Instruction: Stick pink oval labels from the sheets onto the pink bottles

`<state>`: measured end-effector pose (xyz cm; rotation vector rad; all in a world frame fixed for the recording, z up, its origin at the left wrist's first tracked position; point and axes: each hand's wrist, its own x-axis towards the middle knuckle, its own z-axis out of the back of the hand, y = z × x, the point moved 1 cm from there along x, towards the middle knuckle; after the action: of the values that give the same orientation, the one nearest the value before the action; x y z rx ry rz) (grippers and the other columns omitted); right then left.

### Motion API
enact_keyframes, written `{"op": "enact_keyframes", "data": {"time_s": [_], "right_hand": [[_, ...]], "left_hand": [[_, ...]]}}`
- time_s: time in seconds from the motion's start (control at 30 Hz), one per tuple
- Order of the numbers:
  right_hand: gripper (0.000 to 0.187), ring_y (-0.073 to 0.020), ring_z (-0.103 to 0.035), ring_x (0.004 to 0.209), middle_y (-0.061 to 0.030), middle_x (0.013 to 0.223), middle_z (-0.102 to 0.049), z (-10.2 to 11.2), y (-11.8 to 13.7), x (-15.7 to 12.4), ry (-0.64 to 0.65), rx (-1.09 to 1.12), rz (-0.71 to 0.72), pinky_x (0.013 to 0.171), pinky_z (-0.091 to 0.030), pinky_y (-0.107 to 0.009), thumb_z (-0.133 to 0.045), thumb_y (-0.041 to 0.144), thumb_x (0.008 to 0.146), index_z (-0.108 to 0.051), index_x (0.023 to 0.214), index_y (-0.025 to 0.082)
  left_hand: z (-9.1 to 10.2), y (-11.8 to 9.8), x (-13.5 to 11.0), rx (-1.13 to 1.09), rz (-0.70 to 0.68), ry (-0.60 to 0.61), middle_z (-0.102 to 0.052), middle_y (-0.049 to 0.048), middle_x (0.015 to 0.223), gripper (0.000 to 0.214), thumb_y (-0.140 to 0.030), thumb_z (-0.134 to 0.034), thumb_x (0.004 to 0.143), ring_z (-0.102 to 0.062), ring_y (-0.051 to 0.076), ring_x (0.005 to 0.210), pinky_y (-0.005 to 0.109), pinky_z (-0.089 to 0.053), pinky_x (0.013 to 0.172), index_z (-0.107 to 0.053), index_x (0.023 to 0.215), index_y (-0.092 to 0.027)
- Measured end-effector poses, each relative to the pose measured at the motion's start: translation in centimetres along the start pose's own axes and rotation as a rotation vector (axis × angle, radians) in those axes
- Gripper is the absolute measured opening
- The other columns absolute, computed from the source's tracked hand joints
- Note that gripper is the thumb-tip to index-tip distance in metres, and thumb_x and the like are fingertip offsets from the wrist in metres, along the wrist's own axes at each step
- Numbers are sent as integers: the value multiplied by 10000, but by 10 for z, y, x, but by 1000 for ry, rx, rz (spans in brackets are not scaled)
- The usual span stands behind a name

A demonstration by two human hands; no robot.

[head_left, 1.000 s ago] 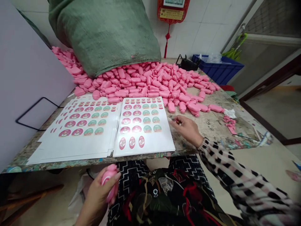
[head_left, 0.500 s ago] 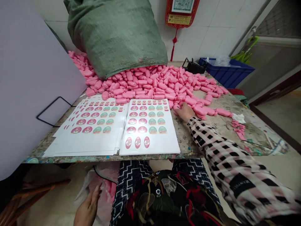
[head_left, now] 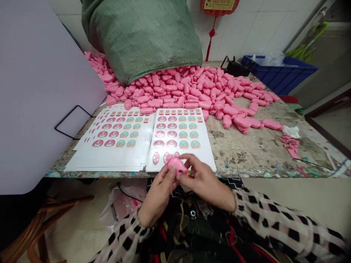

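Between the fingertips of both hands, a pink moulded piece (head_left: 175,165) sits pinched, the left hand (head_left: 158,193) on one end and the right hand (head_left: 205,182) on the other, fingers (head_left: 189,159) curled and pressed together. Just past the fingers lies a white sticker sheet (head_left: 181,142) with oval labels; farther off, a heap of pink pieces (head_left: 189,91) spills from a green woven sack (head_left: 139,36).

pink pcs (head_left: 186,95), green sack (head_left: 139,36), blue crate (head_left: 279,75), blk/wht/pink check sleeve (head_left: 274,219), pink & green ovals (head_left: 172,134) on wht sheet (head_left: 204,153)
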<state>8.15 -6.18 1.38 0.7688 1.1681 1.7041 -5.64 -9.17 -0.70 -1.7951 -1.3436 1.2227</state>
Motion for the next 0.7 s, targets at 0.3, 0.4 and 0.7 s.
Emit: {"op": "enact_keyframes", "data": {"time_s": [0.3,0.4,0.7], "right_hand": [[296,-162,-535,828,-44,893,-547,29,-22,27,-29,-702,56,713,-392,-283,-349,352,928,-615,963,227],[233,-172,-523,839,-51,895,-556,25,-27,38,-44,-891,117,695,-372,-277,-383,313,914,-588,932,204],[247,-181,-520,823,-76,908,-550,14,-30,52,-15,-1071,152,653,-359,-279,-366,311,921,-583,920,194]], "left_hand": [[31,-29,7,690,-214,-255,-584,-30,758,255,-380,-634,725,-550,129,692,279,-434,678,-548,892,-207],[34,-40,14,1236,-264,-190,-616,-15,847,203,-397,-542,783,-558,165,784,291,-399,674,-569,907,-238],[29,-46,39,1705,-284,17,-650,-7,945,228,-398,-540,778,-597,202,777,274,-325,562,-512,966,-273]]}}
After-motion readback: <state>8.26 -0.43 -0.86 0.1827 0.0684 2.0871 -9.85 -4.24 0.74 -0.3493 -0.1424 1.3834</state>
